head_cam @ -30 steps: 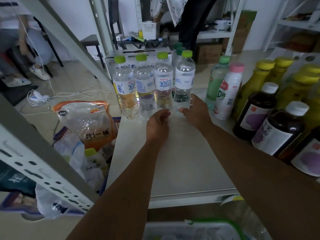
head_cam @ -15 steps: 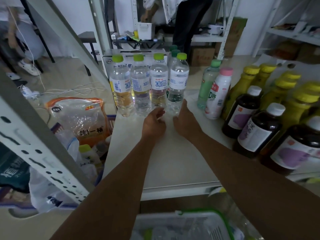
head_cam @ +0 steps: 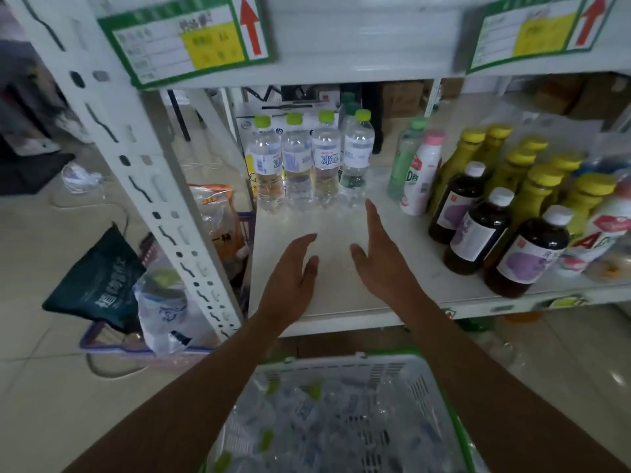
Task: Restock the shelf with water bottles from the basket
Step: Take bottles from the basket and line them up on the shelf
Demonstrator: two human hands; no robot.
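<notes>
both hands, left hand (head_cam: pixel 293 274) and right hand (head_cam: pixel 379 257), flat-fingered and empty over the shelf (head_cam: pixel 345 288), short of the water bottles (head_cam: pixel 312 162).

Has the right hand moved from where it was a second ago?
Yes. The right hand has pulled back from the water bottles toward the front edge of the shelf.

Two green-bordered price labels (head_cam: pixel 186 39) with red arrows are seen at the upper left and upper right. At the right, dark white-capped bottles (head_cam: pixel 532 254) are ranged before yellow-capped bottles (head_cam: pixel 543 186); a pale green bottle (head_cam: pixel 404 158) and a pink-capped white bottle (head_cam: pixel 421 175) are stood side by side, left of them. At the lower left, a dark green bag (head_cam: pixel 99 285) is seen above a purple crate (head_cam: pixel 112 343).
</notes>
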